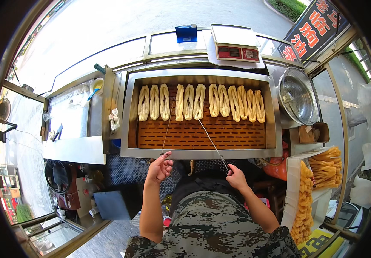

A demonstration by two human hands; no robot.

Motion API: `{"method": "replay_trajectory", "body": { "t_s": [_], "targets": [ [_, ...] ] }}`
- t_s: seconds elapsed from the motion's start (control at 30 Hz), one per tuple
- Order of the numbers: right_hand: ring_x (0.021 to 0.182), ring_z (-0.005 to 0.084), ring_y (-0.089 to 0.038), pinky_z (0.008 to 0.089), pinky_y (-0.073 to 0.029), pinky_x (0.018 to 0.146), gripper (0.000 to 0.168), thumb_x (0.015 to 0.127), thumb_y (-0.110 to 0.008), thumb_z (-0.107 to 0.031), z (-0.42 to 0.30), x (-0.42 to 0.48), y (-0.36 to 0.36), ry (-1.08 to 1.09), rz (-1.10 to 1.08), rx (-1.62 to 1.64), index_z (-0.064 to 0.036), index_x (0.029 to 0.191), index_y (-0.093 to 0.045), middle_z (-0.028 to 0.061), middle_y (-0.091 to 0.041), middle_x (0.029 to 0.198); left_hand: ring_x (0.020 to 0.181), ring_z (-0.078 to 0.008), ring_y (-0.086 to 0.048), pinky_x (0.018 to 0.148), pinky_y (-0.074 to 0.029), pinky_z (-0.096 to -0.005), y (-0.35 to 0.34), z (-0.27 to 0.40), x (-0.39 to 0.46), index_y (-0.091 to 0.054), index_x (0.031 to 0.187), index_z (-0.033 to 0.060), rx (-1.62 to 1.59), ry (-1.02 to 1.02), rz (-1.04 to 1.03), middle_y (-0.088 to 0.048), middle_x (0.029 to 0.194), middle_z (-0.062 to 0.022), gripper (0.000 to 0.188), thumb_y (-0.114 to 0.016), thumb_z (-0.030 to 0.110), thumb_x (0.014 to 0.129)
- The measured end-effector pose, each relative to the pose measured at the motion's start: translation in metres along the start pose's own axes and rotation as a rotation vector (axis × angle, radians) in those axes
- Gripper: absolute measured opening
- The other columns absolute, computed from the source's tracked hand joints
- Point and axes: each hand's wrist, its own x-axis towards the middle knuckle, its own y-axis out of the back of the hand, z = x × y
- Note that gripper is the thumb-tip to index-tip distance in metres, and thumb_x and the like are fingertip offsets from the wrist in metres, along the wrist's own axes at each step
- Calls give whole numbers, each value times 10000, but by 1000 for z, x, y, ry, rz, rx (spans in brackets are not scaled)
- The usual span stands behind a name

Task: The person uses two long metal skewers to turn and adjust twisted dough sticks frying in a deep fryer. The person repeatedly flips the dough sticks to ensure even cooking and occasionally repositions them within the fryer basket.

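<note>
A row of pale looped dough sticks [189,101] lies along the far side of a rectangular steel fryer [201,154], over a slotted plate under brownish oil. Those at the right look a little more golden. My left hand [161,167] grips the looped end of a thin metal rod [168,130], whose tip reaches the gap left of the middle dough sticks. In my right hand [236,176] is the handle of a second thin metal rod [209,137]; its far end touches or lies very near the dough sticks in the middle. Both hands are on the near side of the fryer.
A digital scale [237,53] stands beyond the fryer. Right of it are a wire strainer over a metal bowl [298,96] and white containers [292,193] of golden fried dough sticks [325,167]. At left lies a steel work surface [69,119] with a white board [72,151].
</note>
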Motion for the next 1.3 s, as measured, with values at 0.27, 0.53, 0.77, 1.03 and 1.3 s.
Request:
{"method": "replay_trajectory", "body": {
  "t_s": [0.27,0.53,0.77,1.03,1.3],
  "targets": [
    [683,158,-565,285,-484,677,530,712,-629,-30,-15,5,-8,19,-47,9,-25,1240,-586,34,-568,737,523,-100,-502,441,-437,-257,1,1,6,-524,1282,73,598,-88,319,-574,774,-36,341,-430,288,1034],
    [690,200,-592,312,-497,694,546,705,-636,-58,-22,11,-20,34,-57,-38,-27,1248,-584,60,-596,749,508,-126,-527,453,-447,-300,40,-15,35,-585,1212,52,1298,-340,525,-582,742,-31,328,-439,256,1002],
    [700,235,-622,339,-507,690,543,702,-638,-78,-28,12,-20,21,-45,-53,-39,1242,-594,80,-618,750,655,-207,-618,545,-515,-339,14,8,15,-530,1269,38,618,-14,272,-637,844,-123,361,-404,279,1031],
    [701,229,-618,331,-505,694,545,706,-639,-78,-34,14,-25,38,-73,-15,-31,1247,-590,81,-620,760,527,-106,-519,439,-442,-260,23,18,-11,-519,1293,38,508,-97,344,-585,759,-38,359,-424,262,1029],
    [671,157,-551,284,-475,667,553,718,-621,-39,-46,21,-35,72,-129,-57,-21,1268,-571,35,-561,746,571,-128,-568,468,-455,-290,91,-10,48,-588,1138,28,1594,-658,643,-606,784,-57,322,-456,295,1014]
  ]
}}
